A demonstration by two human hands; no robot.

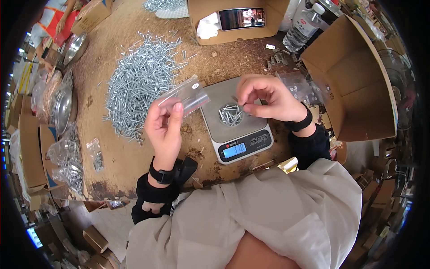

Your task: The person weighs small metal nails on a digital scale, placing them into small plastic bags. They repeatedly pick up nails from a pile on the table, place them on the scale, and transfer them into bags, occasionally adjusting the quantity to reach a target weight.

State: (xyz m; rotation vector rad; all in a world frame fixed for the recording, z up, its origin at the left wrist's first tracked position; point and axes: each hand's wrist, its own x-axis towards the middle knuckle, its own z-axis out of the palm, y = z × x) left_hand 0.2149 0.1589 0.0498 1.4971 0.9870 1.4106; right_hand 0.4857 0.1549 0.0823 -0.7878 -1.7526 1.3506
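My left hand (165, 125) pinches a small clear zip bag (190, 95) between thumb and fingers, left of a digital scale (214, 99). Little silver screws (230, 115) lie in a round heap on the scale's metal plate, above its lit blue display. Just over the heap's right side, my right hand (271, 99) is closed in a pinch, and a screw (234, 98) seems to stick out from the fingertips. Its other fingers are curled in. A large pile of loose screws (141, 85) covers the table to the left of the scale.
Cardboard boxes stand at the right (349, 80) and the back, the back one holding a phone (242, 19). Between them is a water bottle (304, 28). A filled small bag (95, 154) lies near the left edge, beside metal bowls (65, 107). Another person's hand (60, 24) shows far left.
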